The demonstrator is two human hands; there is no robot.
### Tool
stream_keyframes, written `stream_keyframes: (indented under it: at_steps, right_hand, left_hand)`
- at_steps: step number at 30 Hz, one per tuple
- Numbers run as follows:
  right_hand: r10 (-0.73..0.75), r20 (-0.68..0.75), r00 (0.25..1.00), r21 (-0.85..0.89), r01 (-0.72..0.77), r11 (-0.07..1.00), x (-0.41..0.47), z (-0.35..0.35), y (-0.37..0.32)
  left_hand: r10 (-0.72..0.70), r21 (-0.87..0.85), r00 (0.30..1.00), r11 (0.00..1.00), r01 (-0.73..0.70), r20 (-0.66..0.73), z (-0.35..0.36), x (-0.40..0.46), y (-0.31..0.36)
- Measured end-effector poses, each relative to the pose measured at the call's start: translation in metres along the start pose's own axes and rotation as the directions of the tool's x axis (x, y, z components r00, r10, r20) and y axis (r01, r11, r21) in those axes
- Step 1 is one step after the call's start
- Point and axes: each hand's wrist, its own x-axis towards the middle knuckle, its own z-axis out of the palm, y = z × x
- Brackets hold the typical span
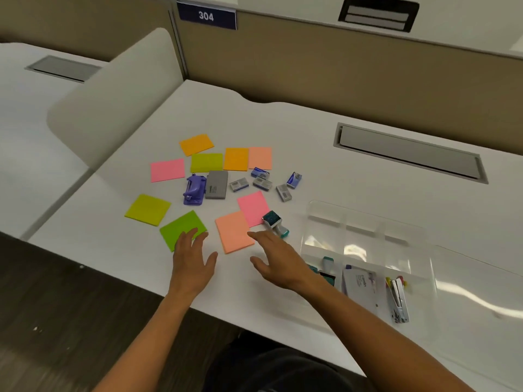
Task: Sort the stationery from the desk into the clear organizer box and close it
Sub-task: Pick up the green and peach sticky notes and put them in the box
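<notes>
Several coloured sticky-note pads lie spread on the white desk point(283, 125). My left hand point(192, 256) hovers open, fingertips over the bright green pad point(181, 226). My right hand point(278, 260) is open, fingers stretched toward the salmon pad point(233, 230) and the teal stamp point(276, 223) lying on its side. A purple hole punch point(194, 190), a grey stamp pad point(216, 184) and several small staple boxes point(263, 182) sit mid-desk. The clear organizer box point(365, 236) stands open at right, holding a teal stamp point(328, 263), a white pack point(360, 284) and a stapler point(399, 299).
A beige partition point(339, 72) with a "304" sign point(206, 16) backs the desk. A grey cable flap point(407, 151) is set in the desk at far right. A rounded divider panel point(113, 103) stands on the left. Dark floor point(70, 306) lies below the front edge.
</notes>
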Motion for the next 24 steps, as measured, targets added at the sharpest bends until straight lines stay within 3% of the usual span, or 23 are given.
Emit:
stream_keyframes:
  at_steps: [8, 13, 17, 21, 24]
  right_hand:
    - [-0.007, 0.156, 0.988, -0.254, 0.047, 0.966, 0.032, 0.029, -0.018]
    - [0.007, 0.228, 0.974, -0.332, 0.071, 0.941, 0.03, 0.044, -0.017]
    - [0.007, 0.183, 0.983, -0.33, 0.055, 0.942, 0.019, 0.05, -0.017]
    - [0.012, 0.07, 0.997, -0.305, 0.01, 0.952, 0.012, 0.049, -0.02]
    - [0.115, 0.006, 0.993, -0.274, -0.109, 0.956, 0.02, 0.044, -0.027]
  left_hand:
    - [-0.08, 0.304, 0.996, 0.951, 0.063, 0.042, -0.005, 0.02, -0.02]
    - [-0.101, 0.287, 0.986, 0.956, 0.06, 0.133, -0.001, 0.023, -0.024]
    - [-0.049, 0.33, 0.986, 0.944, -0.006, 0.159, 0.0, 0.016, -0.025]
    - [0.075, 0.237, 0.997, 0.969, -0.075, 0.009, -0.006, 0.015, -0.024]
    - [0.03, 0.164, 1.0, 0.986, -0.03, 0.006, -0.01, 0.021, -0.021]
